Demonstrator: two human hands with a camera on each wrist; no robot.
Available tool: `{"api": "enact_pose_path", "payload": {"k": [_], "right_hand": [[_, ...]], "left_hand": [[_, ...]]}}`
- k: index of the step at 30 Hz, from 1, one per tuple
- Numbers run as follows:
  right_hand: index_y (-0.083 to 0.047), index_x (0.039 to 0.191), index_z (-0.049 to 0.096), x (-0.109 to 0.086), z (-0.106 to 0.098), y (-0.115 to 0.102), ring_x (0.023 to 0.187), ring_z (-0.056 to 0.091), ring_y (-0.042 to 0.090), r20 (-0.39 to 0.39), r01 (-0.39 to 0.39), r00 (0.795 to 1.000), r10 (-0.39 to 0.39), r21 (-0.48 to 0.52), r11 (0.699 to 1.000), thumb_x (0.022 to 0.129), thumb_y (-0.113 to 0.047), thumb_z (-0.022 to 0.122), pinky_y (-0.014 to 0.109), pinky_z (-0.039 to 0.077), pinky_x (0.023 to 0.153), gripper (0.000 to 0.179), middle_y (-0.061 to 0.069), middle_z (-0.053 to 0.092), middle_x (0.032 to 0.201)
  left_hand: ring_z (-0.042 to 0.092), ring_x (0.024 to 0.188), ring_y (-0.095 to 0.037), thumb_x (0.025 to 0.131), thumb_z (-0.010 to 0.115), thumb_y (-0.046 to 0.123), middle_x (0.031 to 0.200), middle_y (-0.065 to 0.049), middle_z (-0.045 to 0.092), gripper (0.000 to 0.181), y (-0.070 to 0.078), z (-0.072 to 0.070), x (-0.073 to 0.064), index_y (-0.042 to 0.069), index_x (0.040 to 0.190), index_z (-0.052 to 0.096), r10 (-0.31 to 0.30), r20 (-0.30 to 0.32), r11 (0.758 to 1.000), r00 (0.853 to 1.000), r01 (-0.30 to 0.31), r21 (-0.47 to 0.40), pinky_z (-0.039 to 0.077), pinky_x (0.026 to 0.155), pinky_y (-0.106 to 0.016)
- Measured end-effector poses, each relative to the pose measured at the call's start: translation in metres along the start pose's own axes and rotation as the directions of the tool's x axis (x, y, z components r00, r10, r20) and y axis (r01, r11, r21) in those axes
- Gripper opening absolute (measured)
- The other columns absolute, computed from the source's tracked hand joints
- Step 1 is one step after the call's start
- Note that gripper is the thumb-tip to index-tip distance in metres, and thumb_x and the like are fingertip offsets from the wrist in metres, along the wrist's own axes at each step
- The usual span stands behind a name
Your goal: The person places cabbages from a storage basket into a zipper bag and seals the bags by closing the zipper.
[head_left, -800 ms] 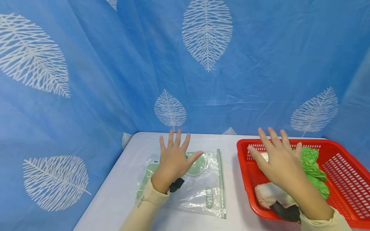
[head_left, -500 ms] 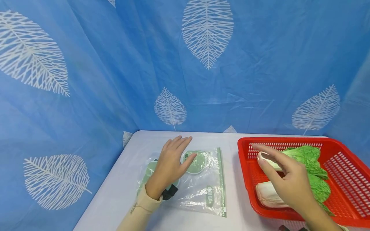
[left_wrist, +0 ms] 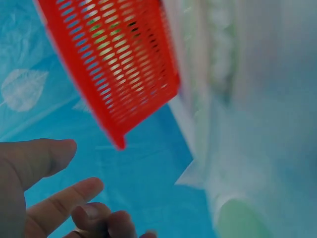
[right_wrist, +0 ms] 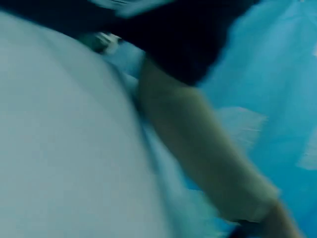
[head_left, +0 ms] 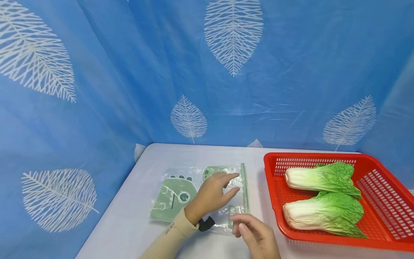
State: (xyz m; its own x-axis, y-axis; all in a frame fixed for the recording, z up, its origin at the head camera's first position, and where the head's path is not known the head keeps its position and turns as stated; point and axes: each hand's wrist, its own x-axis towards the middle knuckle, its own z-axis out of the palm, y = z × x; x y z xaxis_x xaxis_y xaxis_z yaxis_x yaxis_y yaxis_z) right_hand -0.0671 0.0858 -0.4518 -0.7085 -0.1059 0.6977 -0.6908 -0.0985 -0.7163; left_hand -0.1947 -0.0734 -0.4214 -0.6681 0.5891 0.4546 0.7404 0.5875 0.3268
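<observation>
A clear zip-top bag (head_left: 171,207) with a green cartoon print lies flat on the white table, its green zip edge (head_left: 244,187) towards the right. Over the bag's middle my left hand (head_left: 210,196) has its fingers extended and loosely bent, holding nothing. In the left wrist view, the fingers (left_wrist: 64,203) are apart from the bag (left_wrist: 267,148). Near the bag's lower right corner is my right hand (head_left: 258,235), fingers loosely curled with nothing visible in them. Whether it touches the bag I cannot tell. The right wrist view is blurred and shows a sleeve (right_wrist: 198,144).
A red plastic basket (head_left: 275,201) stands on the right side of the table (head_left: 136,219). Inside it lie two Chinese cabbages, one farther back (head_left: 320,178) and one nearer (head_left: 323,214). A blue curtain (head_left: 142,72) with white leaf patterns hangs behind and to the left.
My right hand has moved left from over the basket to the bag's lower right corner. My left hand has lowered and shifted right over the bag, its spread fingers relaxing.
</observation>
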Motion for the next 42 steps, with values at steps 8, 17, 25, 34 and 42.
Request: {"api": "enact_pose_path", "payload": {"k": [8, 17, 25, 34, 42], "right_hand": [[-0.003, 0.112, 0.071, -0.023, 0.002, 0.031, 0.069, 0.06, 0.015, -0.036, -0.15, 0.989, 0.146, -0.174, 0.973, 0.096, 0.017, 0.045, 0.025, 0.052, 0.061, 0.037, 0.001, 0.064, 0.081], [0.0, 0.122, 0.072, -0.013, -0.022, 0.056, 0.067, 0.054, 0.006, -0.192, -0.333, 0.937, 0.292, -0.237, 0.913, 0.103, 0.006, 0.046, 0.02, 0.047, 0.06, 0.033, 0.0, 0.059, 0.074], [0.003, 0.123, 0.072, -0.003, -0.038, 0.07, 0.07, 0.049, -0.004, -0.269, -0.414, 0.899, 0.346, -0.263, 0.872, 0.106, -0.001, 0.045, 0.01, 0.039, 0.067, 0.032, -0.005, 0.055, 0.069], [0.0, 0.127, 0.07, 0.001, -0.04, 0.076, 0.049, 0.029, -0.002, -0.31, -0.441, 0.881, 0.357, -0.268, 0.857, 0.099, 0.0, 0.059, 0.018, 0.023, 0.041, 0.03, -0.008, 0.033, 0.055], [0.005, 0.123, 0.069, 0.002, -0.038, 0.084, 0.052, 0.031, -0.002, -0.297, -0.352, 0.918, 0.261, -0.316, 0.881, 0.089, 0.011, 0.066, 0.02, 0.027, 0.041, 0.035, -0.004, 0.037, 0.058]], "left_hand": [[0.035, 0.06, -0.002, 0.098, 0.068, 0.034, 0.067, 0.01, 0.043, 0.047, -0.005, 0.036, 0.004, 0.015, 0.14, 0.065, -0.031, 0.197, 0.995, 0.98, 0.049, -0.087, 0.03, 0.054, -0.015], [0.038, 0.054, -0.004, 0.098, 0.066, 0.03, 0.06, 0.009, 0.043, 0.044, -0.011, 0.057, 0.01, 0.021, 0.14, 0.066, -0.092, 0.444, 0.982, 0.891, 0.154, -0.106, 0.033, 0.051, -0.018], [0.04, 0.054, -0.001, 0.098, 0.065, 0.036, 0.06, 0.011, 0.045, 0.034, -0.014, 0.065, 0.008, 0.019, 0.128, 0.069, -0.072, 0.426, 0.979, 0.902, 0.146, -0.145, 0.035, 0.05, -0.017], [0.046, 0.06, 0.001, 0.092, 0.074, 0.023, 0.068, 0.014, 0.053, 0.009, -0.018, 0.065, 0.004, 0.019, 0.089, 0.066, -0.147, 0.34, 0.945, 0.929, 0.233, -0.229, 0.04, 0.056, -0.015], [0.056, 0.062, 0.0, 0.087, 0.076, 0.013, 0.07, 0.013, 0.061, 0.006, -0.024, 0.065, -0.001, 0.017, 0.087, 0.073, -0.286, 0.384, 0.82, 0.878, 0.432, -0.375, 0.047, 0.059, -0.018]]}}
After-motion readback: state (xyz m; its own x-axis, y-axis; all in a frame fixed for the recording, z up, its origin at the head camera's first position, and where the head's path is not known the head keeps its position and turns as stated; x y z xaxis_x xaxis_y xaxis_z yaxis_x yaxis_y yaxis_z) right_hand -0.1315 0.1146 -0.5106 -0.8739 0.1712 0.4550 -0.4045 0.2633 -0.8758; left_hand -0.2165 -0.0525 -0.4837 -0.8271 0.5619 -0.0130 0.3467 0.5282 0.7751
